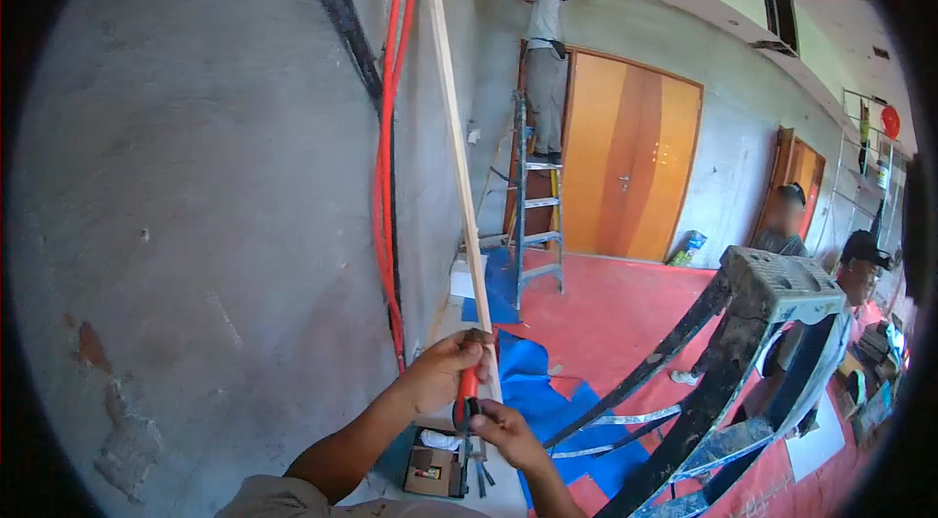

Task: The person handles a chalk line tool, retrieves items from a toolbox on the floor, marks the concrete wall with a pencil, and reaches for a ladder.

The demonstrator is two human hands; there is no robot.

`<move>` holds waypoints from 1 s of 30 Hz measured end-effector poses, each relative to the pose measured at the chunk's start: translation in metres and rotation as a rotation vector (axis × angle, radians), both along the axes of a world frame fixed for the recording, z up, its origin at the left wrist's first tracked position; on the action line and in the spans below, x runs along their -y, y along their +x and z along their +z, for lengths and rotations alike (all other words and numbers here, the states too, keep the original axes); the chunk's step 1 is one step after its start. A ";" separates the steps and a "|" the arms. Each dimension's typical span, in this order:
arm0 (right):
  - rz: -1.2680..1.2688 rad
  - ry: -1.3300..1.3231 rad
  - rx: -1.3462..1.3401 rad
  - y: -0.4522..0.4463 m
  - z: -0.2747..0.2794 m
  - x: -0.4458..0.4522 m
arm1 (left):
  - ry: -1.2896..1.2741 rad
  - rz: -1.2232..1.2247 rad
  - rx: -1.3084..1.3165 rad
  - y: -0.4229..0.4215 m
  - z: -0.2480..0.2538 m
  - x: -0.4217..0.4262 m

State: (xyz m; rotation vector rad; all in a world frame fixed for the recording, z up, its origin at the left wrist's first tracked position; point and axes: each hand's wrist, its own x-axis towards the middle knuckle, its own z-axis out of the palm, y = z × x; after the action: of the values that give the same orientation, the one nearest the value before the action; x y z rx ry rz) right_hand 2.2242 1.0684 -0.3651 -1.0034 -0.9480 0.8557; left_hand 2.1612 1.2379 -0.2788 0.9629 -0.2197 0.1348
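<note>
In front of me, my left hand (445,374) is closed around a short red-and-black piece (469,386). A small brownish part shows at its top, by the thumb and fingers. My right hand (508,432) pinches the black lower end of the same piece. I cannot make out exactly what kind of thing it is. Just below my hands, an open dark case (436,464) holds a brown box and something white. Beside the case lie some narrow dark tools (481,477). A wooden batten (452,117) rises just behind my hands.
Red conduits (389,156) run down the grey wall (215,176) at left. A spattered stepladder (782,283) stands close on the right. Blue sheeting (562,410) covers part of the red floor (616,308). A person (547,59) stands on another ladder (539,215); two more people are at right.
</note>
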 end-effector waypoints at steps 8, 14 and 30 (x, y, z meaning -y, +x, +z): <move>-0.206 0.053 0.199 -0.015 0.023 0.007 | -0.047 0.150 -0.073 -0.029 0.006 0.004; -0.131 -0.077 0.239 -0.021 0.007 0.002 | -0.043 0.272 -0.093 -0.039 -0.003 0.023; 0.224 0.073 0.068 -0.021 -0.026 0.051 | -0.054 0.377 0.048 -0.057 0.004 0.013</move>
State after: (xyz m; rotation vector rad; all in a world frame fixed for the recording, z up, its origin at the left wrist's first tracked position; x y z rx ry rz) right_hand 2.2032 1.0177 -0.3907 -0.8787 -1.1568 0.9702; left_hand 2.1042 1.2245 -0.2744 0.9405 -0.0754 0.5077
